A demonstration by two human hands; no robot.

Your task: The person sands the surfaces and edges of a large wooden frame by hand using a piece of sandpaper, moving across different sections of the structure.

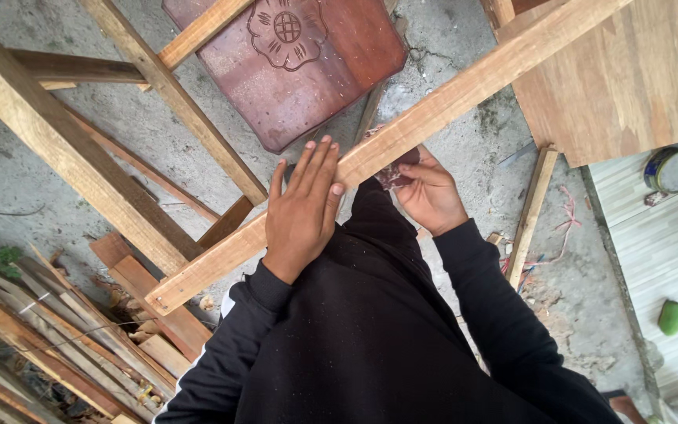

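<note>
The wooden batten runs diagonally across my view, part of a bare timber frame above the concrete floor. My left hand lies flat on it, fingers extended, gripping nothing. My right hand is curled around a reddish sanding pad, pressed against the batten's underside edge.

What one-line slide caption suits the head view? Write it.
Left hand flat on long pale wooden batten; right hand presses reddish sandpaper piece against it.
</note>
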